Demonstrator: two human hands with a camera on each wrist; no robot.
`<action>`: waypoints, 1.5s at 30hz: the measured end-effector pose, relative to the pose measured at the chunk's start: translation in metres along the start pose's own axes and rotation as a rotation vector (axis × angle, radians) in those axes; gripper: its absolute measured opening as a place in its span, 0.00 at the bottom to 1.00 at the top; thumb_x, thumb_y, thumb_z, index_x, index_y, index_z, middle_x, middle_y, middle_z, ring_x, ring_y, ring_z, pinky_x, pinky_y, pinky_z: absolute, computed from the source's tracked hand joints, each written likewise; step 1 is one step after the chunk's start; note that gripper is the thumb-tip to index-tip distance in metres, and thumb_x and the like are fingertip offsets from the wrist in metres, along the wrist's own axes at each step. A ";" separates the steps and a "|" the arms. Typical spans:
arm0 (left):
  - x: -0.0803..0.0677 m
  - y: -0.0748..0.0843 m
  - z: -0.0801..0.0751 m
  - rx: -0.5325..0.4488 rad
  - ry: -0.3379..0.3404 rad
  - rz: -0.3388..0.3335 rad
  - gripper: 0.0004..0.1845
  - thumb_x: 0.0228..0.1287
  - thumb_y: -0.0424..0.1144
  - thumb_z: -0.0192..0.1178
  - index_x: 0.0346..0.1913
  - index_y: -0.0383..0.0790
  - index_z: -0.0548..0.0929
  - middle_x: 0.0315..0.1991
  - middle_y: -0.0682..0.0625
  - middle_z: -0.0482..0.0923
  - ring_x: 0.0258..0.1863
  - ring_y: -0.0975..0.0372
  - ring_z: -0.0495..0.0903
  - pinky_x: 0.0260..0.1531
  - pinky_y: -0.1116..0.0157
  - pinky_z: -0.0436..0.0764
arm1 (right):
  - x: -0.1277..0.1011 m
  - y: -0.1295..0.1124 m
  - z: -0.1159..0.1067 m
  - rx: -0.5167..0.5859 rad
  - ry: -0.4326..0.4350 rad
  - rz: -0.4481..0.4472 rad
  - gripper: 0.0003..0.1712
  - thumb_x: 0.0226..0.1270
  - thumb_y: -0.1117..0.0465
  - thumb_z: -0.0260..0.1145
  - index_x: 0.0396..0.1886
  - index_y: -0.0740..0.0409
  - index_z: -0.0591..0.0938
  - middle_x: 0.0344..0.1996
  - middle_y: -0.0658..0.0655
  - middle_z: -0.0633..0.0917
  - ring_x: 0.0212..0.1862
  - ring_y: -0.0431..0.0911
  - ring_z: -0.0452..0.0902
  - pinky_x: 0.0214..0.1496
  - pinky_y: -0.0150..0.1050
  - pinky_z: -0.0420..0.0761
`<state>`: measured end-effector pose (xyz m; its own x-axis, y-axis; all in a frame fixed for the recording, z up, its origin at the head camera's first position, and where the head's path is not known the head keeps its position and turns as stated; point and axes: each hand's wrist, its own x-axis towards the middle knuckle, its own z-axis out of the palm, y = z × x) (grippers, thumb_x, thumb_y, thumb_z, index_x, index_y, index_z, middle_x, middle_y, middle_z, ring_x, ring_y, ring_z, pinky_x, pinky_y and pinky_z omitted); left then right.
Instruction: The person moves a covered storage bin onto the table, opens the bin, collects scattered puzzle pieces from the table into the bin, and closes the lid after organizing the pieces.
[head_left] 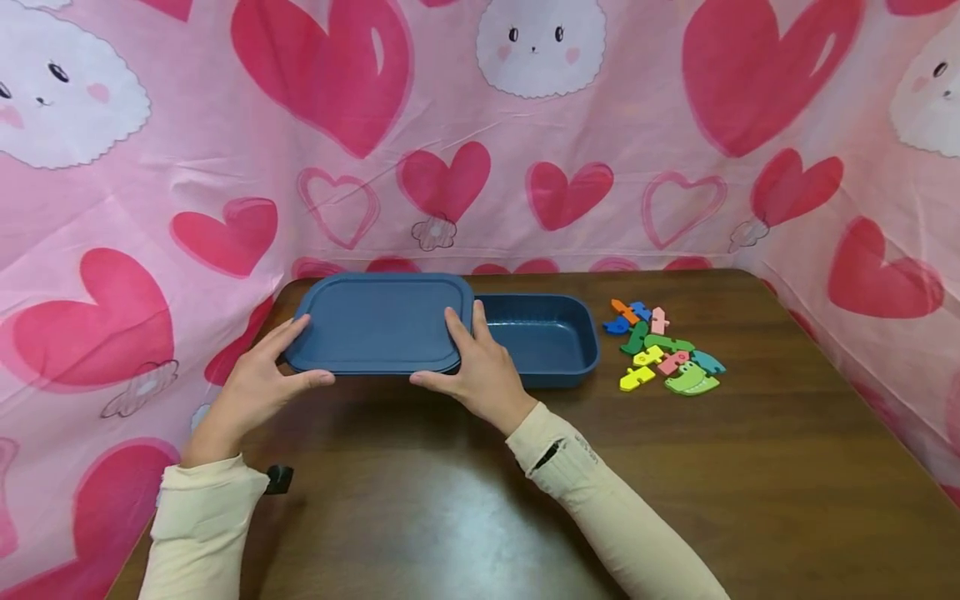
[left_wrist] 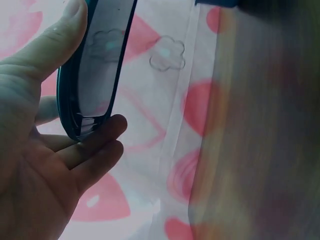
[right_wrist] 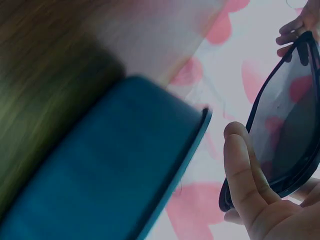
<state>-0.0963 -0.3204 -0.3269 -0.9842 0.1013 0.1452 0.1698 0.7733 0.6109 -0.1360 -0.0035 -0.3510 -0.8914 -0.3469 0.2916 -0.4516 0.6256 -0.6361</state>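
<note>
Lining wood table (head_left: 450, 500): pink heart cloth (head_left: 187, 167).

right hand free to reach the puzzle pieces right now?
Probably not yet: the right hand grips the lid, shared with the left hand. The table between it and the pieces is bare; the box sits aside.

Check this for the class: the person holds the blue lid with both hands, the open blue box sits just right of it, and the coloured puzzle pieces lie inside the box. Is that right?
Not quite. The coloured puzzle pieces lie on the wooden table, right of the open blue box, not inside it; the head view shows this. The rest stands: left hand and right hand hold the blue lid.
</note>
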 end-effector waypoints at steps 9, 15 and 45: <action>-0.011 -0.018 -0.009 -0.028 0.049 -0.105 0.34 0.58 0.53 0.75 0.58 0.36 0.72 0.60 0.32 0.70 0.39 0.47 0.76 0.31 0.65 0.82 | 0.012 -0.017 0.026 0.094 -0.140 0.069 0.57 0.57 0.34 0.74 0.81 0.47 0.60 0.79 0.70 0.41 0.62 0.70 0.73 0.63 0.58 0.74; -0.016 -0.032 -0.008 0.025 0.056 -0.088 0.28 0.58 0.50 0.75 0.47 0.37 0.72 0.42 0.38 0.73 0.33 0.51 0.73 0.26 0.64 0.78 | 0.021 -0.022 0.040 0.085 -0.215 0.096 0.56 0.58 0.41 0.77 0.81 0.46 0.60 0.79 0.69 0.39 0.60 0.66 0.76 0.61 0.54 0.76; 0.009 -0.073 0.017 0.200 -0.293 -0.246 0.32 0.55 0.61 0.73 0.43 0.37 0.71 0.34 0.44 0.72 0.37 0.51 0.73 0.33 0.57 0.73 | 0.050 -0.009 0.089 -0.127 -0.469 0.265 0.54 0.57 0.43 0.79 0.79 0.52 0.63 0.77 0.76 0.45 0.64 0.62 0.73 0.59 0.46 0.78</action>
<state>-0.1184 -0.3649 -0.3837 -0.9717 0.0497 -0.2310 -0.0568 0.9000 0.4322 -0.1726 -0.0888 -0.3943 -0.8757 -0.4217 -0.2351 -0.2407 0.8035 -0.5445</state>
